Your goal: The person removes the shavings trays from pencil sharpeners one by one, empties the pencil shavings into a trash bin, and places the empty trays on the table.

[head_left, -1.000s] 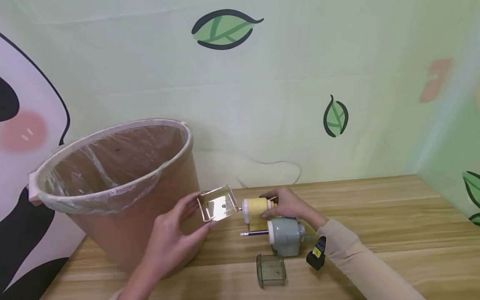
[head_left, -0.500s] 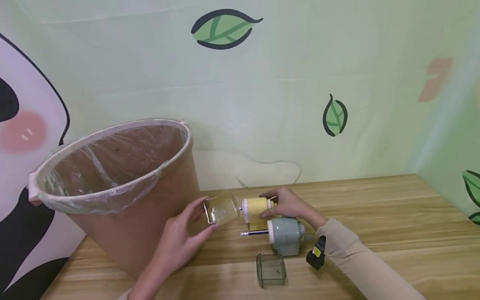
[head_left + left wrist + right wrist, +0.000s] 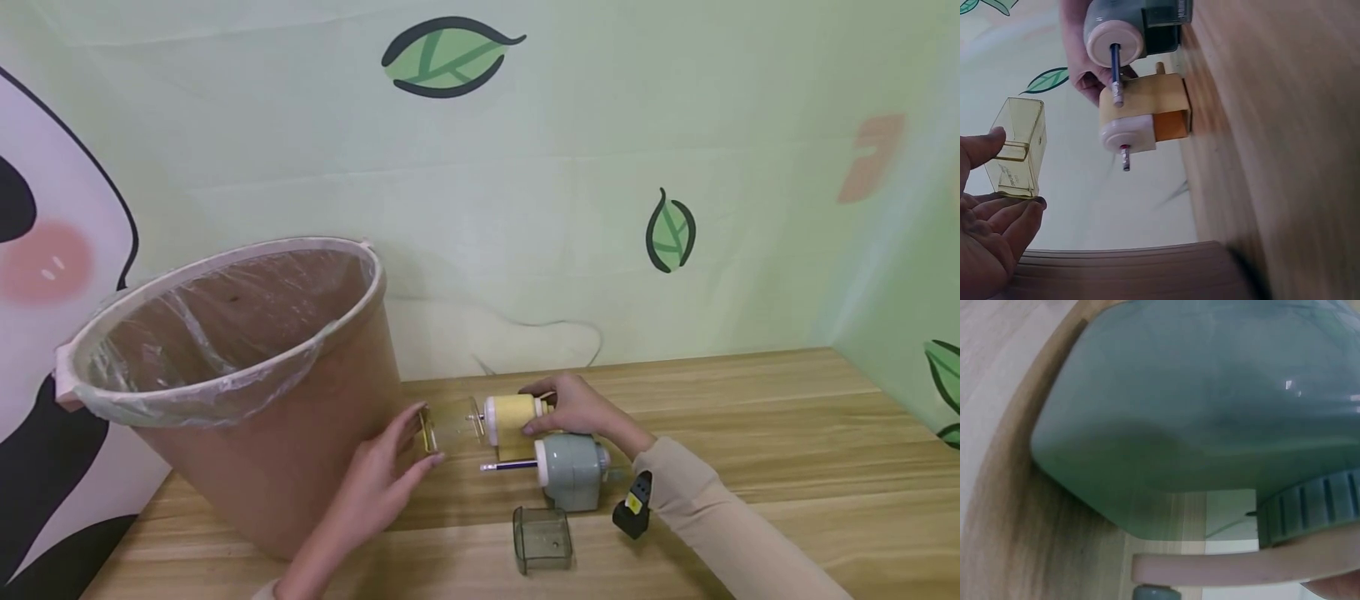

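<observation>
My left hand (image 3: pixel 378 479) pinches a clear yellowish shavings drawer (image 3: pixel 450 423) between thumb and fingers. In the left wrist view the drawer (image 3: pixel 1019 147) is held apart from the yellow pencil sharpener (image 3: pixel 1141 100), whose drawer slot gapes open. My right hand (image 3: pixel 577 406) grips the yellow sharpener (image 3: pixel 513 417) near its crank end. A pencil (image 3: pixel 1125 157) sticks out of its front. Close beside it stands a grey-green sharpener (image 3: pixel 573 473) with a dark pencil (image 3: pixel 510 466) in it. The grey-green body (image 3: pixel 1197 406) fills most of the right wrist view.
A smoky grey drawer (image 3: pixel 542 542) lies on the wooden table (image 3: pixel 750 433), in front of the grey-green sharpener. A large brownish-pink bin (image 3: pixel 337 400) with a plastic liner stands left of my left hand. A printed leaf backdrop (image 3: pixel 525 208) rises behind.
My left hand has moved right and slightly down, turning the drawer from tilted up to lying more level beside the yellow sharpener's front. The right hand stays put.
</observation>
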`<move>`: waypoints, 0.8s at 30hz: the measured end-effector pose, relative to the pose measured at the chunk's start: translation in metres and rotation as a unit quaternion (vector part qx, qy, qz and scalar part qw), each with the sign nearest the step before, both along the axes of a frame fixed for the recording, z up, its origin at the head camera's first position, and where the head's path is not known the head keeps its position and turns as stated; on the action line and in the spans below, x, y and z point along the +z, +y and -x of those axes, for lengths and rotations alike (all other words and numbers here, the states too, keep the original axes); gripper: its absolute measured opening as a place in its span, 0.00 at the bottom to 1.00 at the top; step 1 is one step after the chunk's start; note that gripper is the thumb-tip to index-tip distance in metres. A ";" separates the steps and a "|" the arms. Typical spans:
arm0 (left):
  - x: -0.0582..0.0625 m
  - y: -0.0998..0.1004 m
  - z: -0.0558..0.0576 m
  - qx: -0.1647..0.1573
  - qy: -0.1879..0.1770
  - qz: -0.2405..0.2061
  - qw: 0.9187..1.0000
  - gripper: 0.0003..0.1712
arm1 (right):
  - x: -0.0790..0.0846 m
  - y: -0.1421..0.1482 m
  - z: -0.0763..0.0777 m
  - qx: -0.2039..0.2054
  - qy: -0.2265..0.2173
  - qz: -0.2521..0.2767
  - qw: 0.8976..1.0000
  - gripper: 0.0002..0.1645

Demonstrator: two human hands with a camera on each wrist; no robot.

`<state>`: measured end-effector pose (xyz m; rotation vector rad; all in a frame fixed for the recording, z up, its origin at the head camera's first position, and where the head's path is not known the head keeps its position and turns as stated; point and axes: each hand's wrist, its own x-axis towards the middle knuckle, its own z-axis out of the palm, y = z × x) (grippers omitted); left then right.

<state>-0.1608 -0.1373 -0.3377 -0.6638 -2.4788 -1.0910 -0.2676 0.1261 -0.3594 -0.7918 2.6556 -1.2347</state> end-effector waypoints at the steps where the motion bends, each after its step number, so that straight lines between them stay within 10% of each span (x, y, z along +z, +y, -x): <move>1: -0.002 0.001 0.000 0.000 -0.004 0.001 1.000 0.35 | 0.000 0.000 0.000 -0.001 -0.001 0.000 1.000 0.35; 24: -0.034 0.010 0.014 0.019 -0.076 0.020 0.997 0.34 | -0.001 -0.001 0.000 -0.009 -0.006 0.000 1.000 0.36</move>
